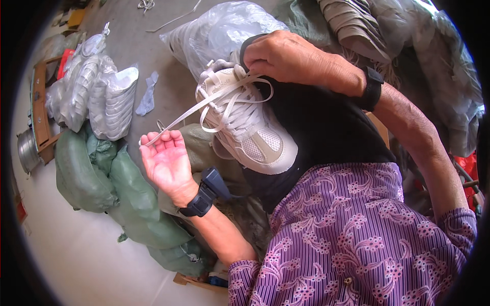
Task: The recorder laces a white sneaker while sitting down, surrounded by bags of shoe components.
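A white and beige sneaker (250, 137) rests on my dark-clad lap, its toe pointing toward me. White shoelace (201, 106) is threaded through its eyelets, with loose loops lying over the tongue. Out to the left, my left hand (168, 160) is turned palm up. One lace end is pinched at its fingertips, and the lace runs taut back to the shoe. My right hand (286, 57) is closed beside the shoe's collar, fingers bent on the lace there; part of its grip is hidden.
Behind the shoe sits a clear plastic bag (224, 30). Wrapped stacks of pale shoe parts (112, 99) stand at the left, above green sacks (138, 199) and beside a wooden frame (41, 102). More stacked shoe parts (357, 30) lie at the upper right. A plastic scrap (147, 94) is on the floor.
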{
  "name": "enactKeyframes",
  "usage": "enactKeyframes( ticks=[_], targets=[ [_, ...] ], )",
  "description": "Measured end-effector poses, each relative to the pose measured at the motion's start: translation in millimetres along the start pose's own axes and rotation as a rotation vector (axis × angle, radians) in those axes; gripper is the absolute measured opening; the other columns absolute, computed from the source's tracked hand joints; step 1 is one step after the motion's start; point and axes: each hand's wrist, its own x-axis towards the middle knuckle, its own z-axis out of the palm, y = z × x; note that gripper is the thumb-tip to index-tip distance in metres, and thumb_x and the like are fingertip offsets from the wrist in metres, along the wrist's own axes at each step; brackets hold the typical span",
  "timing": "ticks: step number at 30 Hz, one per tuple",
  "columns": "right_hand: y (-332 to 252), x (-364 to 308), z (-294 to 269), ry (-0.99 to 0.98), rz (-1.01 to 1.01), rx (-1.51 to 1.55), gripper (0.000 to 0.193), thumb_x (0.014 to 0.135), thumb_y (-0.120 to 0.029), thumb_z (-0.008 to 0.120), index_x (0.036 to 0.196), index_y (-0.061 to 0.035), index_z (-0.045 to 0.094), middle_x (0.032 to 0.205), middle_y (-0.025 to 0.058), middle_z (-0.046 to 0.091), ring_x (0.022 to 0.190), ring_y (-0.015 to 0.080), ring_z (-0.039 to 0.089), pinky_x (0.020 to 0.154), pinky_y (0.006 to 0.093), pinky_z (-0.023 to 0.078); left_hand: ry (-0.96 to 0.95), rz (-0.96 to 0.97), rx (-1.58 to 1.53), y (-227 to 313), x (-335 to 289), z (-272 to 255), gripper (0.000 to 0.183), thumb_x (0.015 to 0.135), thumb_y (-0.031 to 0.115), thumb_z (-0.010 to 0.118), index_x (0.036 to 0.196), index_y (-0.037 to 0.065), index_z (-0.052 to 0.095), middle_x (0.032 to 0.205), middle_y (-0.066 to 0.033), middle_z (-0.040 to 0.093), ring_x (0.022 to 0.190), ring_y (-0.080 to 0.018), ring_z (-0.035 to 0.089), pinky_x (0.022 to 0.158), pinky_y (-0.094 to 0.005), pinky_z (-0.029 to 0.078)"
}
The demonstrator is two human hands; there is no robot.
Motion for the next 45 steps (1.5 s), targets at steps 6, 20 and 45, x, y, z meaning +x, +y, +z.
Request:
enactKeyframes(
  ticks=[6,20,45],
  targets=[
    [1.4,1.9,8.8,0.017,-0.078,-0.166,0.011,0.08,-0.011,0.057,0.072,-0.0028,0.056,0.073,0.0127,0.058,0.072,0.0331,0.06,0.065,0.0407,0.048,0.09,0.079,-0.04,2.2,-0.4,3.6,0.022,0.092,0.019,0.056,0.105,0.002,0.059,0.102,-0.0118,0.06,0.094,-0.0271,0.052,0.094,-0.0492,0.04],
    [-2.3,2.4,23.3,0.129,-0.21,-0.153,0.008,0.081,-0.011,0.057,0.074,-0.0051,0.057,0.071,0.0094,0.058,0.073,0.0292,0.06,0.071,0.039,0.047,0.059,-0.121,0.879,-42.3,13.5,58.6,0.025,0.093,0.025,0.059,0.095,0.001,0.063,0.063,0.0058,0.042,0.046,-0.002,0.036,0.041,-0.0196,0.027],
    [4.0,3.2,28.1,0.192,-0.205,-0.094,0.006,0.073,-0.01,0.057,0.069,-0.0051,0.056,0.066,0.0091,0.058,0.068,0.03,0.061,0.065,0.0402,0.049,-0.028,0.146,1.596,-58.1,14.9,68.2,0.015,0.084,0.011,0.06,0.081,-0.003,0.063,0.064,0.0015,0.056,0.052,-0.0056,0.041,0.05,-0.0225,0.034]
  ],
)
